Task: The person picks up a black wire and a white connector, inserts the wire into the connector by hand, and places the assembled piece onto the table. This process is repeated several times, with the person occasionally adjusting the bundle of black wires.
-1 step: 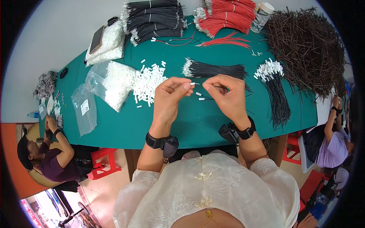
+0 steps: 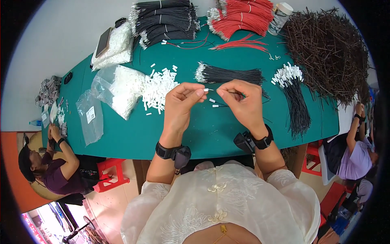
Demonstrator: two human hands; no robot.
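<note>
Left hand [image 2: 181, 99]: thumb and forefinger pinched together on a small white sleeve [image 2: 206, 90]; other fingers curled.
Right hand [image 2: 241, 105]: thumb and forefinger brought together, a dark wire [image 2: 239, 96] partly visible among the fingers; its tip was hard to make out.
White sleeve, position: at the left fingertips, between the hands, its free end toward the right hand; left hand nearer, in contact.
White sleeve, long axis: roughly crosswise, left to right, nearly in line with the right fingertips; a thin pale tip showed in the narrow gap. Whether it joined the dark wire could not be told.
Below the gap: two loose white pieces [image 2: 215, 106] on the green worktop [image 2: 195, 140], just beyond the fingertips' line toward the wearer.
Beyond the right hand: black wire bundle [image 2: 231, 75], lying crosswise.
Left of the left hand: scattered sleeve pile [image 2: 160, 87], beside an open clear bag [image 2: 126, 91].
Right, farther out: black wires with white ends [image 2: 298, 105], ends pointing away from the wearer.
Far edge: red wire bundles [image 2: 245, 18].
</note>
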